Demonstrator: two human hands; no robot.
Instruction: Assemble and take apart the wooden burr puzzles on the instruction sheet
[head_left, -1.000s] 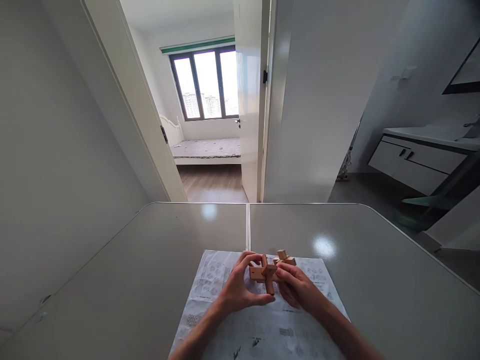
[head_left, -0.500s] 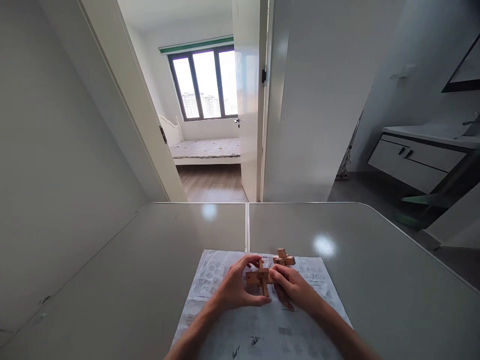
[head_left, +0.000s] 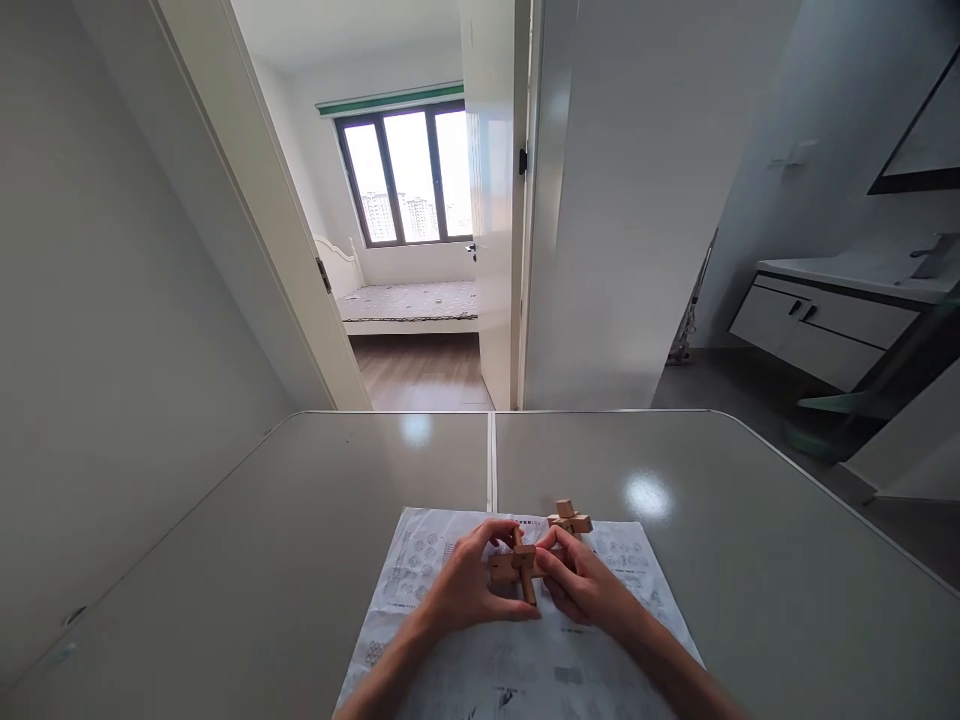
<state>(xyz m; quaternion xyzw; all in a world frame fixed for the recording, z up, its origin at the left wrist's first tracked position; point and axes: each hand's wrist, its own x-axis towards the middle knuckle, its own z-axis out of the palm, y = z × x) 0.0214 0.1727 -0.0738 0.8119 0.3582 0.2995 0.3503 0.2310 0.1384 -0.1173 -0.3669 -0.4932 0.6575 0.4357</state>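
A small wooden puzzle cross point(head_left: 519, 566) of notched bars is held between both hands just above a printed paper sheet point(head_left: 525, 660). My left hand point(head_left: 465, 590) pinches its left side, fingers curled over the top and thumb underneath. My right hand point(head_left: 581, 585) grips its right side with closed fingers. A second small wooden puzzle assembly point(head_left: 569, 520) lies on the sheet just beyond my right hand, untouched.
The sheet lies on a grey table point(head_left: 300, 520) with a centre seam and rounded far corners. Beyond the table an open doorway point(head_left: 420, 300) leads to a bedroom. A white wall stands ahead, and a vanity cabinet point(head_left: 825, 320) is at the right.
Both hands with the wooden cross have drawn slightly nearer and lower over the sheet. The view has tilted a little. The second wooden assembly has stayed where it was.
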